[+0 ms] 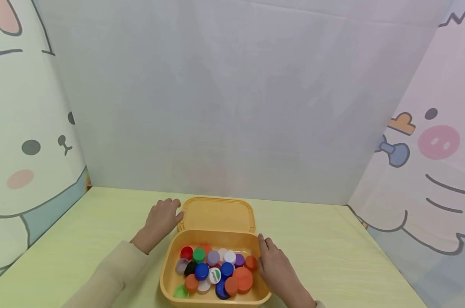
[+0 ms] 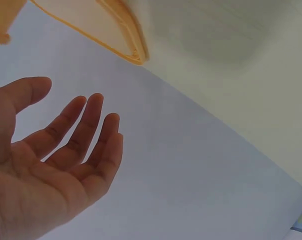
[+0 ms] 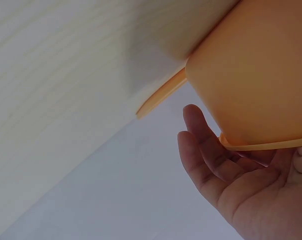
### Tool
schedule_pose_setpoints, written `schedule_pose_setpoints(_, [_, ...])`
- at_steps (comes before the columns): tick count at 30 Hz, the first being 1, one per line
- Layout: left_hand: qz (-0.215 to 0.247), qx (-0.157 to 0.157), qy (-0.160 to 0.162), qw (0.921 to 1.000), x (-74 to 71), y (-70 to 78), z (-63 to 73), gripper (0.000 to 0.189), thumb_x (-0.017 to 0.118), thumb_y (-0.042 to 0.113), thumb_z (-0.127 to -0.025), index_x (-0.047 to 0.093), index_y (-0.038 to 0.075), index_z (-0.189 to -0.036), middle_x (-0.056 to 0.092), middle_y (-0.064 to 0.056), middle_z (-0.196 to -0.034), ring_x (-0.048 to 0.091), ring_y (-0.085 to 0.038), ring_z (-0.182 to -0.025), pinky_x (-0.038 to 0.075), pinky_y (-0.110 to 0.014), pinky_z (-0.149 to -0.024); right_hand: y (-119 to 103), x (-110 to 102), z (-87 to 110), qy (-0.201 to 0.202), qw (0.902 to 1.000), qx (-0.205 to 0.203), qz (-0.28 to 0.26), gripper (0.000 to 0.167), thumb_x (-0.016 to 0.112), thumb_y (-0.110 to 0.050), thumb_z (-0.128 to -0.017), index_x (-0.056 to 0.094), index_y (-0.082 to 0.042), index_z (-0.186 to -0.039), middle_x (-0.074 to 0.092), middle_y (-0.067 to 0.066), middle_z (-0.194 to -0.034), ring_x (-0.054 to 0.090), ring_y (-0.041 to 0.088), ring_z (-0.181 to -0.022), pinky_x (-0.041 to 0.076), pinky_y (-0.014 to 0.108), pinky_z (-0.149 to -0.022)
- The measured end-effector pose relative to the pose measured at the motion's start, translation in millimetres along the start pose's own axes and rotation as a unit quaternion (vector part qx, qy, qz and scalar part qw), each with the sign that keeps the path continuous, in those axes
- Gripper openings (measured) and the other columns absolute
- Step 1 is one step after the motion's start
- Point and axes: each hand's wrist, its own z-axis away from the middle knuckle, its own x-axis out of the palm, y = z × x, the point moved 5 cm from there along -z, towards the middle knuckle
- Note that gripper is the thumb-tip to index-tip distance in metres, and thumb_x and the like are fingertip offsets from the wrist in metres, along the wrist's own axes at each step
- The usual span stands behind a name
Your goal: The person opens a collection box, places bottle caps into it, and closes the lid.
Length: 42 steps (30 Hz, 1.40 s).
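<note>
A yellow-orange plastic box [image 1: 167, 273] stands on the table, filled with bottle caps [image 1: 214, 275] in red, orange, blue, white, green, purple and black. Behind it lies the matching lid [image 1: 218, 214], flat on the table. My left hand [image 1: 163, 222] hovers by the lid's left edge, thumb toward it. In the left wrist view its palm holds nothing and the fingers are spread and loosely bent. My right hand [image 1: 278, 269] rests at the box's right rim, its fingers pointing away from me. The right wrist view has these fingers [image 3: 208, 160] loosely extended against the rim, partly hidden by it.
The pale wooden table [image 1: 324, 248] reaches back to a grey-white cloth [image 1: 224, 107]. Cartoon-printed curtains hang at both sides, a rabbit [image 1: 28, 119] on the left and a pink-nosed animal [image 1: 436, 171] on the right.
</note>
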Motion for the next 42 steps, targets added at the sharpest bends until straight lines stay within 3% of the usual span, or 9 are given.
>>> schedule_pose_setpoints(5, [0.004,-0.02,-0.036,0.9991,13.0,-12.4,-7.1,0.019,0.062,0.016,-0.081,0.062,-0.002,-0.087,0.06,-0.015,-0.077,0.056,-0.028,-0.064,0.05,-0.038,-0.055,-1,2,-0.4,-0.003,1.0,0.001,-0.001,0.049,0.052,-0.012,-0.086,0.042,0.004,-0.132,0.052,0.022,-0.12,0.058,0.033,-0.097,0.049,0.047,-0.085])
schedule_pose_setpoints(8, [0.006,-0.031,-0.058,0.9978,19.3,-16.2,-12.1,0.015,0.061,0.015,-0.081,0.057,0.002,-0.075,0.053,-0.01,-0.067,0.049,-0.022,-0.058,0.042,-0.032,-0.048,-1,1,-0.6,0.003,1.0,-0.001,0.004,0.049,0.052,-0.012,-0.086,0.043,0.004,-0.131,0.052,0.022,-0.12,0.059,0.033,-0.097,0.049,0.046,-0.084])
schedule_pose_setpoints(13, [0.001,-0.044,-0.09,0.995,27.4,-18.1,-20.6,0.025,0.06,0.013,-0.082,0.045,0.006,-0.062,0.038,-0.004,-0.056,0.034,-0.017,-0.053,0.029,-0.027,-0.045,-1,0,-0.5,0.008,0.9999,-0.001,0.01,0.049,0.052,-0.012,-0.086,0.043,0.004,-0.131,0.053,0.02,-0.118,0.059,0.031,-0.094,0.05,0.046,-0.083])
schedule_pose_setpoints(24, [-0.012,-0.071,-0.151,0.9859,49.6,-26.2,-23.4,0.016,0.058,0.012,-0.081,0.056,0.002,-0.069,0.051,-0.009,-0.063,0.048,-0.022,-0.058,0.044,-0.034,-0.051,1,1,-0.6,0.005,0.9999,-0.006,0.012,0.049,0.051,-0.012,-0.086,0.042,0.004,-0.132,0.052,0.02,-0.118,0.059,0.031,-0.094,0.05,0.045,-0.083])
schedule_pose_setpoints(33, [-0.017,-0.068,-0.134,0.9885,60.1,-28.8,-19.2,0.011,0.058,0.011,-0.079,0.056,0.001,-0.073,0.051,-0.01,-0.067,0.05,-0.025,-0.061,0.048,-0.038,-0.054,0,1,0.1,0.005,0.9999,-0.008,0.012,0.05,0.051,-0.012,-0.086,0.042,0.004,-0.132,0.053,0.019,-0.117,0.059,0.028,-0.089,0.05,0.043,-0.082])
schedule_pose_setpoints(42, [0.026,-0.103,-0.114,0.9878,66.5,-32.0,-21.6,0.008,0.052,0.006,-0.077,0.056,-0.001,-0.074,0.052,-0.014,-0.072,0.052,-0.029,-0.064,0.047,-0.039,-0.051,0,1,-0.6,0.004,0.9999,-0.004,0.013,0.05,0.051,-0.012,-0.086,0.042,0.003,-0.132,0.052,0.02,-0.117,0.059,0.029,-0.089,0.05,0.044,-0.082])
